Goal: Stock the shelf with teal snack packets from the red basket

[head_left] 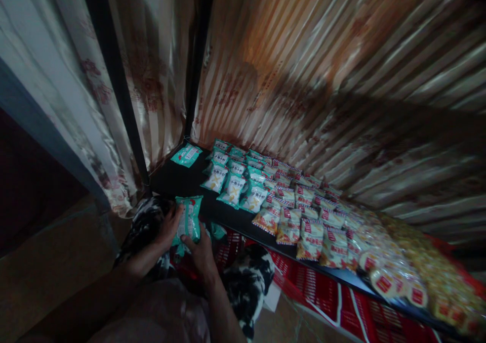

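Between my two hands is a teal snack bag (191, 216), its printed back facing up. My left hand (170, 227) grips its left edge, and my right hand (200, 248) holds its lower right corner with the thumb on top. More teal material (217, 230) shows just beyond my right hand, low beside the shelf; its shape is partly hidden. Ahead on the black shelf (170, 178), rows of teal-and-white snack bags (232, 187) lean upright. One teal bag (187, 155) lies flat at the far left corner.
Right of the teal bags stand rows of white-and-orange snack bags (290, 224), then round packs with red labels (383, 282) and yellowish packets (425, 262). Red crates (304, 282) sit under the shelf edge. Pleated curtains (266, 80) and dark posts (197, 54) enclose the back and left.
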